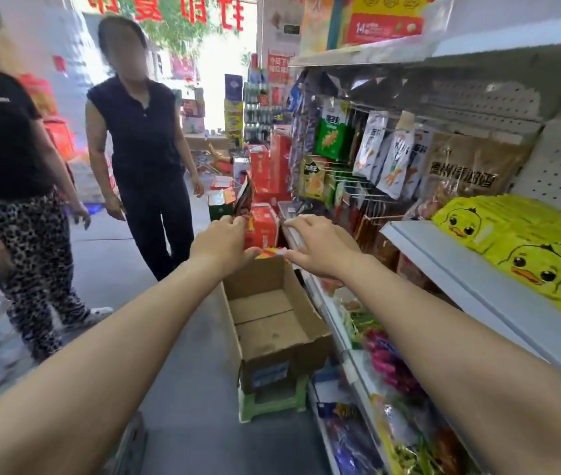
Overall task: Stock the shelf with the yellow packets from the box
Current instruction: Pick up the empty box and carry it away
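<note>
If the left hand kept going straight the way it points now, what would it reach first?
Probably the red cartons stacked on the floor just beyond the left hand; its fingertips already seem to touch a dark snack packet, though depth is unclear.

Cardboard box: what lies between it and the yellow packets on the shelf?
In the head view, between the cardboard box and yellow packets runs the white shelf edge, with lower-shelf goods beneath.

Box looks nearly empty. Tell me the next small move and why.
Probably lift the last packets out at the far end of the box. Both the left hand and right hand are already there, the box floor shows bare, and the shelf holds yellow packets.
</note>
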The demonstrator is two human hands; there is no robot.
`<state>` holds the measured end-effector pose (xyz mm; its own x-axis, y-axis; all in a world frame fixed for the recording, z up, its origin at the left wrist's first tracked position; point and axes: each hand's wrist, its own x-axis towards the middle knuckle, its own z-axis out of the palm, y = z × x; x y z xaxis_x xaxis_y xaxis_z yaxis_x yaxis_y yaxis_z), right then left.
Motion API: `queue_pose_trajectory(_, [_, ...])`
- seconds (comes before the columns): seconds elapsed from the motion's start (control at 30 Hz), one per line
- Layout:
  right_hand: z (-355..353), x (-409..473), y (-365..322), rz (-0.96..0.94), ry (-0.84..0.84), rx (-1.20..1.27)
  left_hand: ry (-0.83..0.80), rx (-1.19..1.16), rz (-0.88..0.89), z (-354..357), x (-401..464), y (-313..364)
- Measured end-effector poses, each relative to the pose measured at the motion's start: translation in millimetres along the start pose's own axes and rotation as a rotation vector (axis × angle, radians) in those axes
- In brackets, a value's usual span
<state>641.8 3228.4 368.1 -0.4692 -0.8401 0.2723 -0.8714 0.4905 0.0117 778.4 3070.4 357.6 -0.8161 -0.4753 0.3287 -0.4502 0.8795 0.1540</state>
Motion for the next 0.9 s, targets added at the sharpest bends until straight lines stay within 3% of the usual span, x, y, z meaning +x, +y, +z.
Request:
queue_pose_trajectory(0.23, [41,89,-11,0.027,-0.065,0.016,-0.001,0.011,0.014,35,71,-63])
queue_pose_trajectory(0.5, [99,154,-3,0.072,-0.179,0.034,-0.114,-0.017,-0.033,92,126,-108])
queue_pose_trajectory(0.9, [261,237,98,0.144,-0.473,0.105,-0.401,-0.049,-0.212,251,198,-141])
